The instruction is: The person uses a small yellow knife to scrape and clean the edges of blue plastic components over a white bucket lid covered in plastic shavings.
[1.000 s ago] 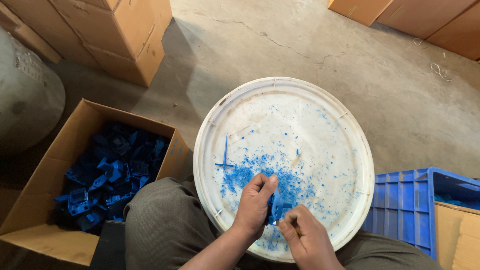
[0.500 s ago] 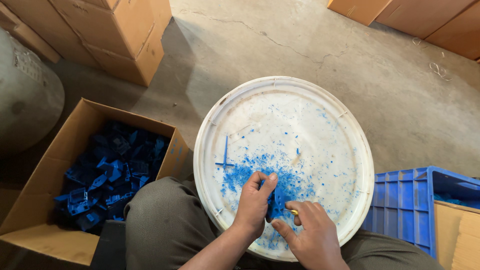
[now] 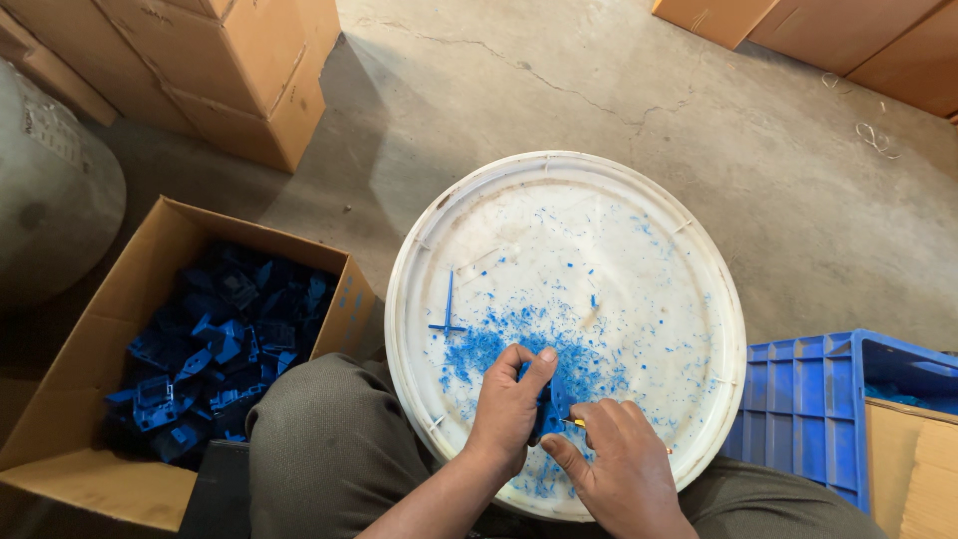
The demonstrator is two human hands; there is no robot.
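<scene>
The left hand [image 3: 509, 409] pinches a small blue plastic part [image 3: 552, 404], likely light and stiff, best held by its edges, while the right hand [image 3: 619, 464] grips a thin tool [image 3: 576, 423].

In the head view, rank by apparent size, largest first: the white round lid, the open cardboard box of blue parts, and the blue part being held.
1. white round lid
2. open cardboard box, somewhat smaller, partly cut off at the edge
3. blue part, tiny, between left hand and right hand

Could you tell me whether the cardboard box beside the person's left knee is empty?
No, the open cardboard box holds a heap of blue plastic parts.
</scene>
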